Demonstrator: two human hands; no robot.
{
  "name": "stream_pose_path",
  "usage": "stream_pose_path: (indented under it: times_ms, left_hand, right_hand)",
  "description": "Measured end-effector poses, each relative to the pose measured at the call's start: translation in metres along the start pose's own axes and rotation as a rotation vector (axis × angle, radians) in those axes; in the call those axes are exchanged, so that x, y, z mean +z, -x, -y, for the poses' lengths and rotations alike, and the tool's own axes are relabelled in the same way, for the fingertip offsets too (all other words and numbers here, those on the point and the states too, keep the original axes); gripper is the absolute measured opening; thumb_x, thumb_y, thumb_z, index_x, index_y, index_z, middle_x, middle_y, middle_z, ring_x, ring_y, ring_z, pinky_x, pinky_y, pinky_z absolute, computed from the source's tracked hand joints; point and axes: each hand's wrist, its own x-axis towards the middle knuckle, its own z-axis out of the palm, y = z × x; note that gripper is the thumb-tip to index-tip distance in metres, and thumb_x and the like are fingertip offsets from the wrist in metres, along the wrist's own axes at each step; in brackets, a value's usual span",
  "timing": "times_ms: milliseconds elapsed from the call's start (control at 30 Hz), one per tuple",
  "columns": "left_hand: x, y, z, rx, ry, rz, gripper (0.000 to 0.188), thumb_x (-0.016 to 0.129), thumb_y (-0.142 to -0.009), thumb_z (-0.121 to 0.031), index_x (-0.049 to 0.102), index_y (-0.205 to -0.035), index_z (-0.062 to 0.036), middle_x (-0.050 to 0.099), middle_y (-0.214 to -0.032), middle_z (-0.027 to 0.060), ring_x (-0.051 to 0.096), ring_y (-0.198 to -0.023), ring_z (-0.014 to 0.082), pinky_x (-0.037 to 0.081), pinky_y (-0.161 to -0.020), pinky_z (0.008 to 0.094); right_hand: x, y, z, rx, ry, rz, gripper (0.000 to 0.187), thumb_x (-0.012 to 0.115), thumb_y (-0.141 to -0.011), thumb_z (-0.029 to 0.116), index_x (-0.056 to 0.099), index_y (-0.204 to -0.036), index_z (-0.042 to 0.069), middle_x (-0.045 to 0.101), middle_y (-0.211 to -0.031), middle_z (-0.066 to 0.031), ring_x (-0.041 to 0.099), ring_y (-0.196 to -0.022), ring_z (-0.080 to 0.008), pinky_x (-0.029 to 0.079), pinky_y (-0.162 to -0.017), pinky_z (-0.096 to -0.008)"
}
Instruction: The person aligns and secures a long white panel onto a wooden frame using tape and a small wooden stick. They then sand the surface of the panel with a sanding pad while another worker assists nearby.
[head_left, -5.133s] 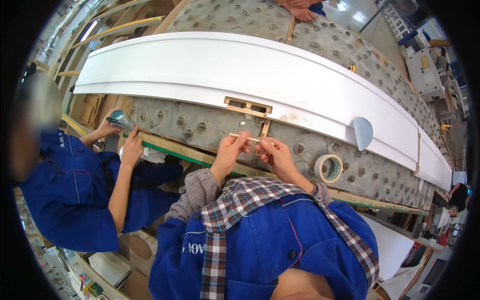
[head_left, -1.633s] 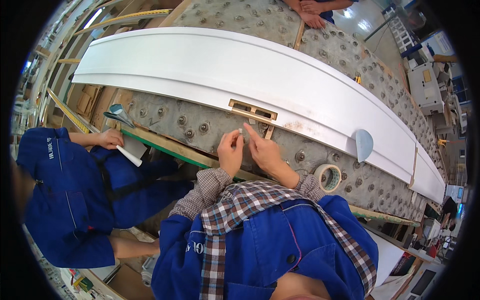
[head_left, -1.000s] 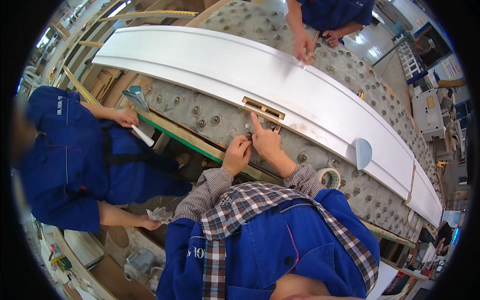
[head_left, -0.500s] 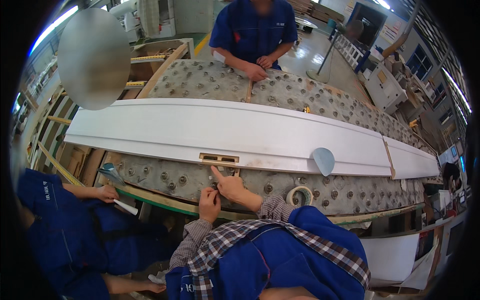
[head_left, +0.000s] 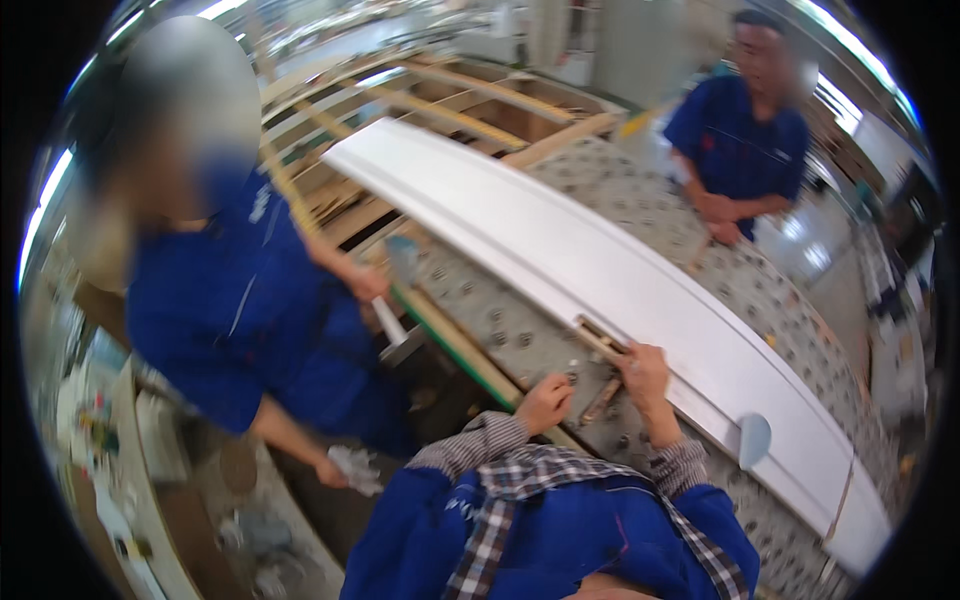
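Note:
A long white panel (head_left: pixel 560 235) lies aslant across the table, with a narrow slotted cutout (head_left: pixel 598 336) in its near edge. My right hand (head_left: pixel 645 378) is at the cutout's right end, its bent fingers closed against the panel's edge; the fingertips are partly hidden. My left hand (head_left: pixel 546 404) is over the table's near edge, apart from the panel. Its fingers are curled together, and whatever they may hold is too small to make out. A brown strip-like piece (head_left: pixel 601 400) lies between my hands on the table. Farther right, a pale blue round disc (head_left: pixel 755 441) rests at the panel's near edge.
Studs dot the grey table (head_left: pixel 500 300), which has a green-edged rim. At left stands a co-worker (head_left: pixel 260 290) with a white-handled tool (head_left: pixel 392 325) in one hand and crumpled, whitish material (head_left: pixel 355 470) in the other. Another person (head_left: pixel 740 150) stands across. Slatted wooden framing (head_left: pixel 480 95) lies beyond.
The view has swung to the left and tilted. My right hand's pointing finger has moved from below the cutout to its right end, and the fingers are now bent. My left hand stays curled.

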Motion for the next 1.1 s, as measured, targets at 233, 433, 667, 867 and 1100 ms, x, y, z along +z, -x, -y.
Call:
stream_pose_path:
  times_ms: [233, 433, 667, 867, 1100]
  left_hand:
    - [0.000, -0.010, 0.000, -0.054, -0.097, 0.106, 0.010, 0.060, -0.082, -0.004, 0.061, -0.090, 0.0020, 0.053, -0.094, 0.0147, 0.056, -0.074, 0.0280, 0.048, -0.065, 0.0371]
    - [0.001, -0.004, 0.006, -0.027, -0.108, 0.122, 0.010, 0.061, -0.083, -0.004, 0.061, -0.090, 0.0022, 0.051, -0.095, 0.0144, 0.055, -0.074, 0.0272, 0.047, -0.064, 0.0363]
    - [-0.002, -0.003, 0.005, -0.052, -0.099, 0.116, 0.011, 0.062, -0.083, -0.005, 0.061, -0.092, 0.0014, 0.052, -0.097, 0.0146, 0.056, -0.076, 0.0289, 0.048, -0.065, 0.0377]
    - [-0.005, -0.006, 0.004, -0.062, -0.127, 0.144, 0.011, 0.061, -0.083, -0.005, 0.061, -0.092, 0.0020, 0.052, -0.096, 0.0156, 0.055, -0.076, 0.0290, 0.048, -0.065, 0.0382]
    - [-0.003, -0.005, 0.005, -0.056, -0.103, 0.130, 0.010, 0.059, -0.086, -0.005, 0.061, -0.093, 0.0020, 0.052, -0.097, 0.0160, 0.055, -0.076, 0.0287, 0.047, -0.065, 0.0386]
  right_hand:
    - [0.015, 0.002, -0.024, -0.127, -0.019, -0.012, 0.019, 0.070, -0.074, 0.023, 0.064, -0.087, 0.010, 0.058, -0.079, -0.0044, 0.052, -0.075, -0.0240, 0.043, -0.070, -0.0350]
    - [0.022, 0.010, -0.022, -0.154, 0.080, -0.015, 0.016, 0.068, -0.076, 0.020, 0.062, -0.088, 0.011, 0.057, -0.083, -0.0030, 0.052, -0.082, -0.0226, 0.041, -0.072, -0.0361]
    - [0.026, 0.011, -0.014, -0.134, 0.054, -0.081, 0.014, 0.067, -0.076, 0.018, 0.062, -0.087, 0.010, 0.058, -0.083, -0.0038, 0.053, -0.081, -0.0235, 0.041, -0.073, -0.0366]
    - [0.010, -0.019, -0.005, 0.070, -0.228, -0.205, 0.012, 0.067, -0.075, 0.015, 0.061, -0.084, 0.008, 0.056, -0.077, -0.0071, 0.053, -0.074, -0.0277, 0.043, -0.067, -0.0381]
    - [0.000, 0.005, -0.002, 0.171, -0.114, -0.172, 0.013, 0.069, -0.076, 0.017, 0.066, -0.085, 0.008, 0.060, -0.074, -0.0055, 0.055, -0.071, -0.0245, 0.041, -0.064, -0.0361]
